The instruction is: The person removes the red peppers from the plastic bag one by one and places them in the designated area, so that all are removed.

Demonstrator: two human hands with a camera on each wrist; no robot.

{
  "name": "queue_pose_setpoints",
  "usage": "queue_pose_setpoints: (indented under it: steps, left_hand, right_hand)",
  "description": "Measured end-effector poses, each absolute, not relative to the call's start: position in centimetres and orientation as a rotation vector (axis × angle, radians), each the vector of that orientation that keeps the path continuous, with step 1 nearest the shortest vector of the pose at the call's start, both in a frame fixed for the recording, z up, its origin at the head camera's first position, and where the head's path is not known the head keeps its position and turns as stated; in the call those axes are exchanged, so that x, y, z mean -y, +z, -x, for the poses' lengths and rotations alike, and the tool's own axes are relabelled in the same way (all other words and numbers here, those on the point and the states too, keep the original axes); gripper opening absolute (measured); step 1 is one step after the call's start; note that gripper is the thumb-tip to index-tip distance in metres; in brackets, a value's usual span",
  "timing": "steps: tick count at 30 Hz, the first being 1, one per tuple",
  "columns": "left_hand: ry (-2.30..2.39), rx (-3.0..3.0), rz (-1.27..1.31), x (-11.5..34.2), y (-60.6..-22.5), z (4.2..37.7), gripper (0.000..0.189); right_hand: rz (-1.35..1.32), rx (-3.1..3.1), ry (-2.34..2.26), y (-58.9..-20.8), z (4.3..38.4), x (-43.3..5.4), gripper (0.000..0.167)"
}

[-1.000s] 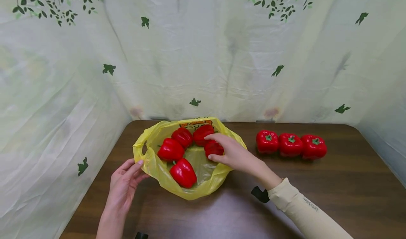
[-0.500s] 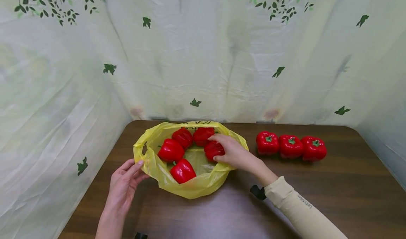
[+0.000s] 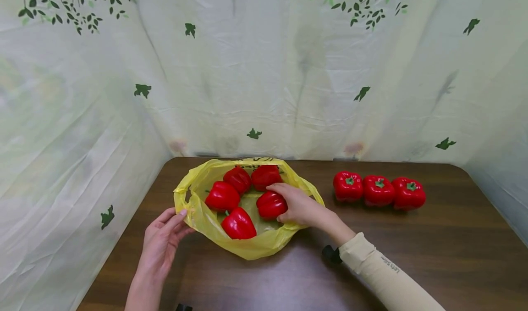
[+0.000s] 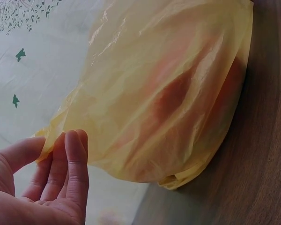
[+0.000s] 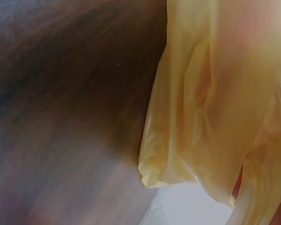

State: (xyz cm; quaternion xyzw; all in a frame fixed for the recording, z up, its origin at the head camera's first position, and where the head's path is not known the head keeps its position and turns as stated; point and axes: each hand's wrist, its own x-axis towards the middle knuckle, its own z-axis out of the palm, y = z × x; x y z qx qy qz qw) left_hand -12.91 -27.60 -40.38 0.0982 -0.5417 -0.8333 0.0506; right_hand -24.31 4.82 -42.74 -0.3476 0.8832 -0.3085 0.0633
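Note:
A yellow plastic bag [image 3: 255, 250] stands with its mouth wide on the table, several red bell peppers inside. My left hand [image 3: 162, 237] pinches the bag's left edge between thumb and fingers; the left wrist view shows that pinch on the yellow plastic [image 4: 131, 103]. Reaching over the right rim, my right hand [image 3: 300, 205] grips a red bell pepper [image 3: 271, 205] inside the bag. Around it lie a front bell pepper [image 3: 238, 224], a left one [image 3: 222, 196] and two at the back. In the right wrist view the bag's side [image 5: 178, 131] hides the fingers.
Three more red bell peppers [image 3: 378, 190] sit in a row on the brown wooden table [image 3: 412, 247], right of the bag. A pale curtain [image 3: 280, 72] printed with leaves hangs behind the table and along its sides.
My right hand has shifted the gripped bell pepper toward the front and left inside the bag. The bag's front rim has risen slightly. My left hand keeps its place.

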Motion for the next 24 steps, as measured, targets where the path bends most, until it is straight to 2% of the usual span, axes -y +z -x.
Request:
queue_pose_setpoints:
  steps: [15,24]
  left_hand:
    - [-2.528,1.665,-0.349,27.5,-40.3,12.8,0.009]
    - [-2.521,1.657,-0.304,27.5,-40.5,12.9,0.01]
  right_hand:
    - [0.974,-2.547,-0.963,-43.6,23.7,-3.8,0.084]
    - [0.948,-2.531,-1.054,-44.5,23.5,-3.8,0.071]
